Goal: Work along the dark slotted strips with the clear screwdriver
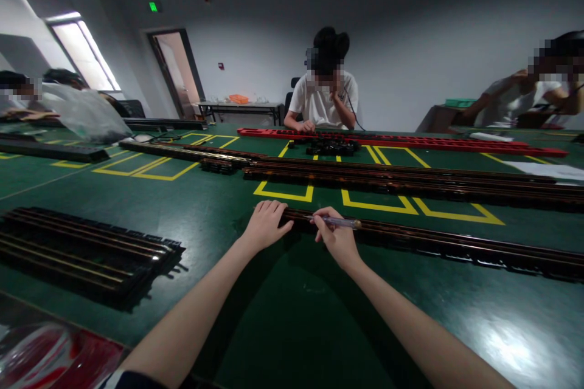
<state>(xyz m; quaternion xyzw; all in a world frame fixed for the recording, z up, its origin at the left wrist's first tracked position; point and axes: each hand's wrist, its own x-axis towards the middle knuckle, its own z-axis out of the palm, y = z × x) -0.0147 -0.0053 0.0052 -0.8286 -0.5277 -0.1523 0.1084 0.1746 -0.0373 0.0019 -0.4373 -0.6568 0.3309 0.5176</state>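
A long dark rail (438, 244) with copper strips lies across the green table in front of me. My left hand (266, 223) rests on the rail's left end, fingers curled over it. Just to its right, my right hand (336, 237) is closed on a small screwdriver with a clear handle (338, 222), held level over the rail and pointing right.
More dark rails (410, 185) lie beyond, and a stack of them (82, 252) sits at my left. Red rails (401, 143) and small black parts (331, 147) lie before a seated person opposite. Other people sit at far left and right. Yellow tape marks the table (283, 194).
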